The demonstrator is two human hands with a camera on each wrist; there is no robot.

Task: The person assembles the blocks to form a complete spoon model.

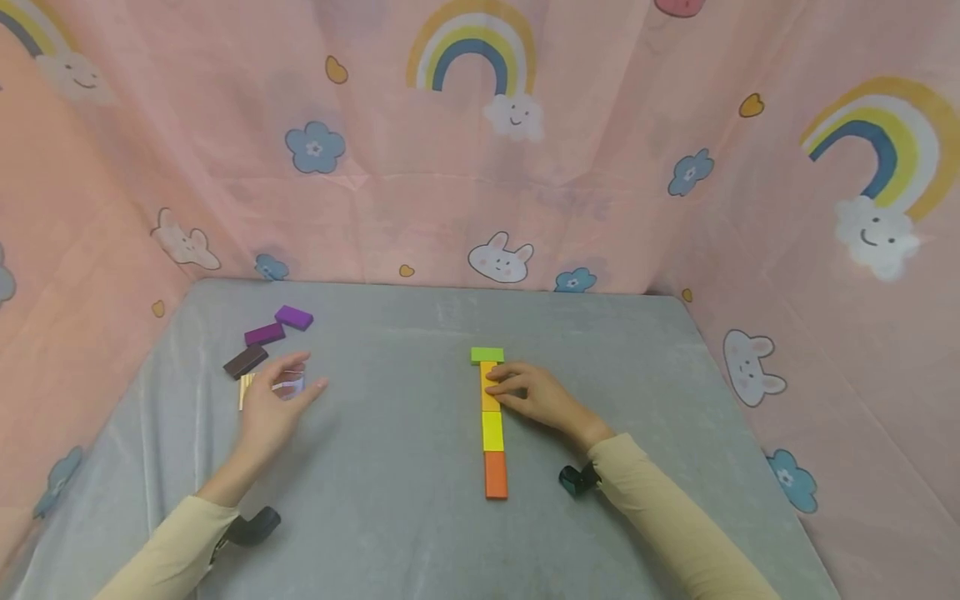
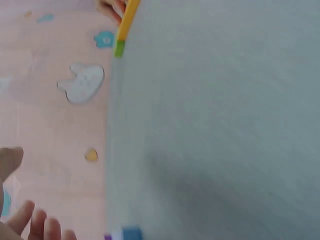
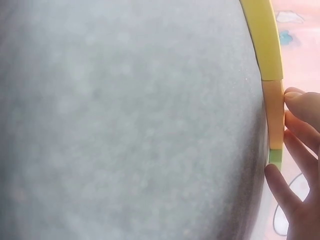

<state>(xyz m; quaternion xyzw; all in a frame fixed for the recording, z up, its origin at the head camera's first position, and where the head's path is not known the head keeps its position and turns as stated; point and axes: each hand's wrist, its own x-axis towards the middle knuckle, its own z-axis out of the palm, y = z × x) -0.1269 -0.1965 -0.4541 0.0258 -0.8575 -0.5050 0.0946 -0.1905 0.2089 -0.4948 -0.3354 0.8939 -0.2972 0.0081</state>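
A column of flat blocks lies on the table: an orange-red block (image 1: pixel 496 475), a yellow block (image 1: pixel 492 432) and a light orange block (image 1: pixel 489 400), with a green block (image 1: pixel 487 356) set crosswise at the far end. My right hand (image 1: pixel 543 400) touches the light orange block with its thumb and fingertips; in the right wrist view another finger (image 3: pixel 282 187) extends beside the green end. On the left, my left hand (image 1: pixel 272 412) hovers with fingers spread and nothing held. It partly hides a pale striped piece (image 1: pixel 244 390) and a whitish-blue piece (image 1: pixel 289 387).
Beyond the left hand lie a dark brown block (image 1: pixel 246 362), a dark purple block (image 1: pixel 265 334) and a brighter purple block (image 1: pixel 294 317). Grey cloth covers the table (image 1: pixel 390 500). A pink printed curtain (image 1: pixel 420 200) rises along its back and sides.
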